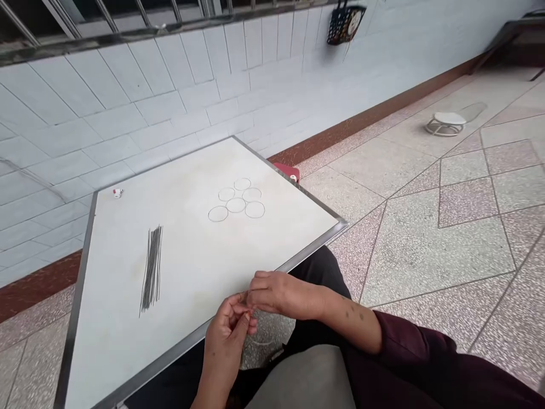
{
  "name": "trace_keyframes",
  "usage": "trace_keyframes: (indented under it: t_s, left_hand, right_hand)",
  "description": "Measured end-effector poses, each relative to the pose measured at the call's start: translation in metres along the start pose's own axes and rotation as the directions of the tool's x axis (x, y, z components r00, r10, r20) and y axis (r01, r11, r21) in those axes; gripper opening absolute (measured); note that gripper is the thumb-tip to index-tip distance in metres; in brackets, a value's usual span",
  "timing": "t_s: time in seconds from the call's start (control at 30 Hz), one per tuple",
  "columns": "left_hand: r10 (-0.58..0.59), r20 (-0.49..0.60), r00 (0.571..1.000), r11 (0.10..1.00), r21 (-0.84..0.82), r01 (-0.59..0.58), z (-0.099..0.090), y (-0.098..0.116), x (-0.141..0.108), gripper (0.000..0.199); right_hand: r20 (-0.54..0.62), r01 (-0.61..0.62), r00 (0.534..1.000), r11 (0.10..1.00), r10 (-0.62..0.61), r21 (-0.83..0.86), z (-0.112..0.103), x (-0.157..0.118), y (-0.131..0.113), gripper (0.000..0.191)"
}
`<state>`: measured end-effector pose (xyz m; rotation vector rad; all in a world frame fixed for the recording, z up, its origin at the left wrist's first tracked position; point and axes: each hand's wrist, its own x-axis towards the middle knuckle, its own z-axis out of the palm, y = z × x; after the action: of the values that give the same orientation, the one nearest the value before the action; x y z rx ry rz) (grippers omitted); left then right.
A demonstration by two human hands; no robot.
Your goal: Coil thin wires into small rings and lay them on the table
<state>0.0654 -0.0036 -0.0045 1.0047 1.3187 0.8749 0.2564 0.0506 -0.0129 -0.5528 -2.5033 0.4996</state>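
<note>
My left hand and my right hand meet at the near edge of the white table, fingertips pressed together. A thin pale curved wire hangs just below the fingers, and both hands pinch at it; its upper part is hidden by the fingers. On the table, several thin wire rings lie in a cluster toward the far right side. A bundle of straight dark wires lies on the left part of the table.
A small white and red object sits near the table's far left corner. Behind the table stands a white tiled wall with a dark basket hanging on it. Beyond the table are a red item and a low round stool.
</note>
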Motion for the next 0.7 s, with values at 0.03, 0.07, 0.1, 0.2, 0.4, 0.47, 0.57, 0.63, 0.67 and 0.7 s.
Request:
trace_keyframes:
  t_s: [0.03, 0.07, 0.1, 0.2, 0.4, 0.47, 0.57, 0.63, 0.67, 0.7]
  left_hand:
    - [-0.001, -0.002, 1.0, 1.0, -0.015, 0.001, 0.0, -0.001, 0.001, 0.037]
    - [-0.002, -0.005, 1.0, 1.0, -0.028, 0.002, -0.001, -0.002, 0.002, 0.038]
    - [-0.001, -0.011, 1.0, 0.999, -0.042, 0.001, -0.001, -0.002, 0.004, 0.039]
    - [-0.018, -0.025, 1.0, 0.997, -0.075, 0.016, -0.001, -0.001, 0.006, 0.041]
    - [-0.024, -0.055, 0.998, 0.993, -0.117, 0.018, 0.0, -0.001, 0.006, 0.043]
    - [0.006, -0.056, 0.998, 0.992, -0.123, -0.013, -0.001, -0.006, 0.007, 0.042]
    - [0.028, -0.049, 0.998, 0.989, -0.14, -0.034, -0.001, -0.013, 0.009, 0.041]
    - [0.029, -0.05, 0.998, 0.987, -0.154, -0.037, -0.001, -0.016, 0.011, 0.043]
    - [0.03, -0.059, 0.998, 0.986, -0.159, -0.039, 0.0, -0.016, 0.011, 0.044]
    - [0.031, -0.071, 0.997, 0.985, -0.164, -0.043, 0.001, -0.017, 0.012, 0.044]
  right_hand:
    - [0.004, 0.012, 1.0, 1.0, -0.012, -0.009, 0.0, 0.0, 0.0, 0.017]
    - [0.014, 0.019, 1.0, 1.0, -0.018, -0.016, -0.001, 0.001, 0.001, 0.017]
    - [0.019, 0.022, 1.0, 0.999, -0.022, -0.024, -0.001, 0.001, 0.001, 0.017]
    - [0.021, 0.025, 0.999, 0.999, -0.025, -0.044, -0.001, 0.002, 0.002, 0.016]
    - [0.007, 0.05, 0.999, 0.999, -0.05, -0.023, -0.002, 0.004, 0.002, 0.016]
    - [-0.004, 0.049, 0.999, 0.999, -0.049, -0.02, -0.001, 0.005, 0.002, 0.017]
    - [-0.006, 0.039, 0.999, 0.999, -0.039, -0.028, 0.0, 0.005, 0.004, 0.017]
    - [0.001, 0.04, 0.999, 0.998, -0.04, -0.037, 0.001, 0.006, 0.005, 0.019]
    - [0.006, 0.039, 0.999, 0.998, -0.039, -0.043, 0.001, 0.006, 0.005, 0.02]
    - [0.009, 0.036, 0.999, 0.998, -0.035, -0.049, 0.001, 0.006, 0.005, 0.02]
